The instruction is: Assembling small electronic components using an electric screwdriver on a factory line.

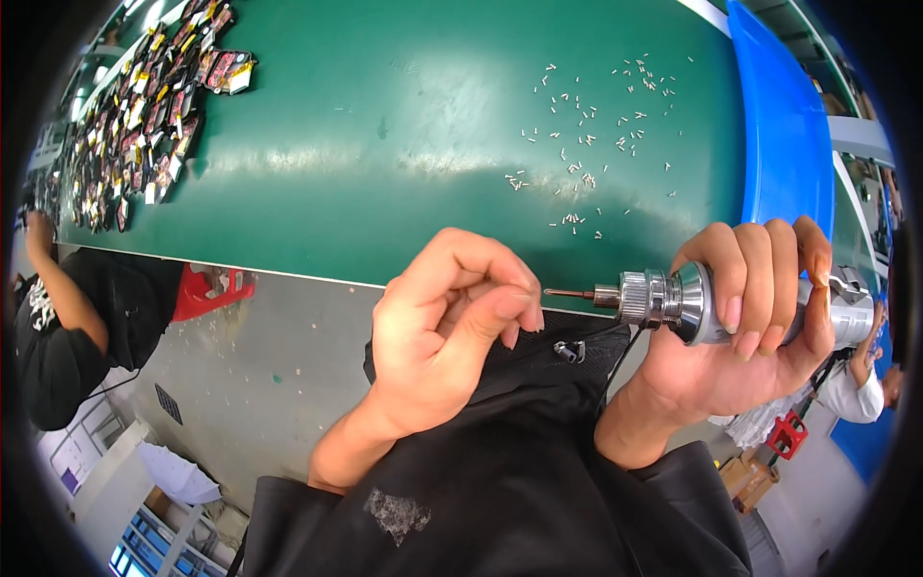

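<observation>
My right hand (760, 298) is wrapped round a silver electric screwdriver (663, 300), held level with its thin bit pointing left. Just left of the bit's tip, my left hand (452, 327) is closed in a pinch, thumb against fingertips. Whatever lies between those fingertips is too small or hidden to make out. Both hands are raised in front of my body at the near edge of the green table (385, 183). Beyond them, many small silver screws (586, 178) lie scattered on the tabletop.
A crowd of small black cased devices (144, 125) with pale tabs covers the table's far left. A blue bin (784, 125) stands along the right side. At the left edge another person's arm (72, 288) reaches to the table, beside a red stool (212, 288).
</observation>
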Motion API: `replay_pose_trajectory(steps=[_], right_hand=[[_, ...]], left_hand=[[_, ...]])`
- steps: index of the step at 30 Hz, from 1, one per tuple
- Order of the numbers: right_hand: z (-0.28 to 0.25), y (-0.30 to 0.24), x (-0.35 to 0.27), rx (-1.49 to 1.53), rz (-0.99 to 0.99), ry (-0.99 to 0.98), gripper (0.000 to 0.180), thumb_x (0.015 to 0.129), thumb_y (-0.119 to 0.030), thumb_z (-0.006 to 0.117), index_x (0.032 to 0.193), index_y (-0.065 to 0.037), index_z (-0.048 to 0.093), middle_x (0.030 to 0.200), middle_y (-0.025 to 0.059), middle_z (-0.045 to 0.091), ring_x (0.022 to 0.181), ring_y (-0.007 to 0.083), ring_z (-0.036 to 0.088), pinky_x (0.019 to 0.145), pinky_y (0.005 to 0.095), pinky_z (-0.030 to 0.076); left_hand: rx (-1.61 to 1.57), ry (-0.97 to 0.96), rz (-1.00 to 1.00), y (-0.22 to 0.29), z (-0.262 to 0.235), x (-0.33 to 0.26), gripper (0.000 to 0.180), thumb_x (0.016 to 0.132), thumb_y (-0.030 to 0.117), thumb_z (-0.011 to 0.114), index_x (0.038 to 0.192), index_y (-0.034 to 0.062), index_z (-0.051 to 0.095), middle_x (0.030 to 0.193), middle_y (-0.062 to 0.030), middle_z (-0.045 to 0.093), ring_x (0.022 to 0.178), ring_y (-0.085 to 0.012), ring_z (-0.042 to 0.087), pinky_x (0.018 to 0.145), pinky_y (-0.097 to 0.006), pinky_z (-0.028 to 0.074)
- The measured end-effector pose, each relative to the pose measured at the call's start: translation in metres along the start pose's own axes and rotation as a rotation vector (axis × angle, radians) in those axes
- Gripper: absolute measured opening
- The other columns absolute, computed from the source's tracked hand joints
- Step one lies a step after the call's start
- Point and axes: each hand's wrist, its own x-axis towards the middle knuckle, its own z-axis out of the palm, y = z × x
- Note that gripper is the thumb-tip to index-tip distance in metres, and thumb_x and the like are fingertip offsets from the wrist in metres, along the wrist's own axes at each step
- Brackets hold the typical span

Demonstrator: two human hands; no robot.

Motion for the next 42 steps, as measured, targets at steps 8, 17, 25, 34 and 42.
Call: replay_pose_trajectory(steps=[8, 17, 25, 34, 42], right_hand=[[0.003, -0.002, -0.002, 0.016, -0.009, 0.014, 0.012, 0.082, -0.009, 0.054, 0.089, -0.007, 0.045, 0.052, -0.0039, 0.038, 0.045, 0.0073, 0.038, 0.054, 0.024, 0.037], [0.002, 0.003, -0.003, 0.015, 0.022, -0.007, 0.011, 0.081, -0.009, 0.053, 0.09, -0.007, 0.046, 0.052, -0.0041, 0.039, 0.045, 0.0071, 0.037, 0.055, 0.0238, 0.037], [0.001, 0.002, -0.003, 0.04, 0.023, 0.016, 0.012, 0.08, -0.009, 0.054, 0.089, -0.007, 0.046, 0.051, -0.0041, 0.039, 0.045, 0.0071, 0.037, 0.055, 0.0235, 0.037], [0.002, 0.0, -0.008, -0.016, 0.001, -0.025, 0.011, 0.081, -0.009, 0.054, 0.088, -0.006, 0.046, 0.052, -0.004, 0.04, 0.045, 0.0073, 0.039, 0.054, 0.0241, 0.037], [-0.005, 0.005, -0.003, 0.041, 0.03, 0.053, 0.008, 0.084, -0.011, 0.051, 0.089, -0.006, 0.047, 0.052, -0.0039, 0.039, 0.045, 0.0081, 0.038, 0.054, 0.0244, 0.036]], left_hand=[[-0.387, -0.065, -0.033, -0.005, -0.001, 0.005, 0.016, 0.098, 0.013, 0.049, 0.09, -0.0007, 0.045, 0.074, -0.0133, 0.056, 0.061, -0.0143, 0.052, 0.061, -0.028, 0.047], [-0.38, -0.082, -0.082, -0.001, 0.005, 0.003, 0.021, 0.099, 0.017, 0.047, 0.087, 0.0004, 0.044, 0.072, -0.0129, 0.055, 0.059, -0.0133, 0.049, 0.061, -0.028, 0.047], [-0.372, -0.079, -0.057, -0.003, 0.005, 0.002, 0.02, 0.099, 0.016, 0.047, 0.087, -0.0008, 0.045, 0.074, -0.0141, 0.055, 0.06, -0.0128, 0.049, 0.059, -0.027, 0.045], [-0.04, 0.021, 0.134, -0.006, 0.012, -0.004, 0.012, 0.094, 0.005, 0.053, 0.086, -0.0023, 0.048, 0.072, -0.0108, 0.058, 0.06, -0.0104, 0.049, 0.054, -0.022, 0.041], [0.175, 0.027, 0.233, -0.014, 0.011, 0.0, 0.007, 0.089, -0.005, 0.057, 0.086, -0.0038, 0.05, 0.069, -0.0086, 0.057, 0.061, -0.0126, 0.053, 0.054, -0.023, 0.042]])
